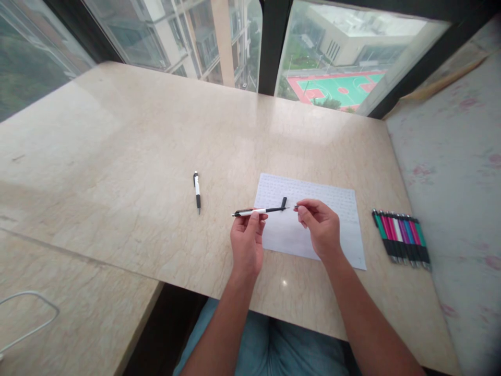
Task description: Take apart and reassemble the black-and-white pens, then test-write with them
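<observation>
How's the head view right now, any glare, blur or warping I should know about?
Head view: soft daylight from the windows, pale sheen across the far tabletop, a small bright glint near its front edge; edges bow from lens distortion; the pen and both hands are sharp, the paper's writing is too faint to read.

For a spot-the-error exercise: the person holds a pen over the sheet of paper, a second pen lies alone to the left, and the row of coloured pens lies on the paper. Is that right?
Not quite. The row of coloured pens lies on the table to the right of the paper, not on it, as the head view shows. The rest is right.
</observation>
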{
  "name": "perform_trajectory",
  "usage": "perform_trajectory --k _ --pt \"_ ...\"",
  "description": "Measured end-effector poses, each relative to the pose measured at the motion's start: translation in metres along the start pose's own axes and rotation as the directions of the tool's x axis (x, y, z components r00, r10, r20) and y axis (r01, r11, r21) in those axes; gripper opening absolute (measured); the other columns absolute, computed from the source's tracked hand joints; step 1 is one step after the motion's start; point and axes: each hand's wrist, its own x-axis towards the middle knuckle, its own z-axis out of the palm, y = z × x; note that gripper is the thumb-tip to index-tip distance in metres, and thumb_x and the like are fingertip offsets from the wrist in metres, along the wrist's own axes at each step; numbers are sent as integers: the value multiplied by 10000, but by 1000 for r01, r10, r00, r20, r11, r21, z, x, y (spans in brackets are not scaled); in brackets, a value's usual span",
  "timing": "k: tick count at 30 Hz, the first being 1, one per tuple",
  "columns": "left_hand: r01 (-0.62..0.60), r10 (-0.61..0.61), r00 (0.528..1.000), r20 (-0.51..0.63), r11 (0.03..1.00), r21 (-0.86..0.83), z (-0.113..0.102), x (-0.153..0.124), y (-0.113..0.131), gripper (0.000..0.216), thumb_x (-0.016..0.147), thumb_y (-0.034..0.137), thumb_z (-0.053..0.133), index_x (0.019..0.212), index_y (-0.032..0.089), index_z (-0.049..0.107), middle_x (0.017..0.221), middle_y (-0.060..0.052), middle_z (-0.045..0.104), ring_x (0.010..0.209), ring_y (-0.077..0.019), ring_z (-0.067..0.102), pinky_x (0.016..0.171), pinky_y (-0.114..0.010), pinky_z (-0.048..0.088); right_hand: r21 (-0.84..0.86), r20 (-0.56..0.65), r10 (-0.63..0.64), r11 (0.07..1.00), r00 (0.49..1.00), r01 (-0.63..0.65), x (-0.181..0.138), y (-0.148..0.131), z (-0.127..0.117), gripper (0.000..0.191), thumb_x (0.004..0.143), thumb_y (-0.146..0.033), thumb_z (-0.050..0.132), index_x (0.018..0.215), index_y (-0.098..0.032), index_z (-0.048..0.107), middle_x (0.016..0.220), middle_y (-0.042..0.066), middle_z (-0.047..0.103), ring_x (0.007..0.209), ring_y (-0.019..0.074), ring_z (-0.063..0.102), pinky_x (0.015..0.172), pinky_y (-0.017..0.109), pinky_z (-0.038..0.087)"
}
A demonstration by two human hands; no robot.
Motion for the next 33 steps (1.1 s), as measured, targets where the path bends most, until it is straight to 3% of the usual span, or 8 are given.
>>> perform_trajectory --k 11,20,23,25,27,30,33 --pt "-12 12 1000 14 999 30 3 -1 1 225 715 272 818 865 163 690 890 -29 721 768 -88 675 739 -198 505 -59 48 1 998 999 2 -1 -8 1 137 854 -314 660 916 -199 700 839 58 713 708 159 649 586 282 537" --pt "-44 39 996 78 997 65 2 -3 -1 224 747 280 800 912 174 693 895 -29 727 780 -96 681 779 -224 506 -196 138 -107 972 985 133 -3 -6 3 107 877 -284 633 945 -219 684 908 50 696 788 167 653 655 291 543" --pt "-41 34 996 88 996 83 2 -5 -3 228 757 287 793 925 171 690 892 -31 723 778 -99 679 771 -226 504 -223 160 -75 969 984 110 -3 -5 0 155 901 -339 611 855 -203 672 782 28 673 686 151 627 614 281 523" --pt "-38 28 995 98 995 96 2 -7 -4 238 753 303 795 915 167 685 877 -37 721 771 -108 679 761 -233 504 -266 203 -46 959 978 100 -3 -5 -2 292 936 -376 557 719 -197 631 633 4 619 581 134 581 568 272 494" --pt "-29 17 993 114 994 103 2 -9 -5 261 738 313 805 916 171 678 885 -42 720 763 -120 679 749 -248 507 -318 187 -50 942 981 109 -4 -4 -4 307 942 -384 548 713 -197 632 636 7 626 576 134 578 578 279 495" --pt "-21 1 989 148 991 129 2 -10 -6 254 736 327 806 894 167 686 864 -49 712 775 -138 677 761 -270 514 -308 62 -79 947 995 95 -6 -3 -5 199 885 -391 637 949 -208 678 761 20 671 607 142 606 583 289 519" --pt "-16 -10 986 169 988 152 2 -11 -7 250 748 340 796 895 167 692 855 -54 711 775 -144 674 771 -286 513 -253 35 -24 967 999 32 -8 -2 -5 227 892 -408 635 999 -212 671 645 -6 637 513 128 580 475 253 474"
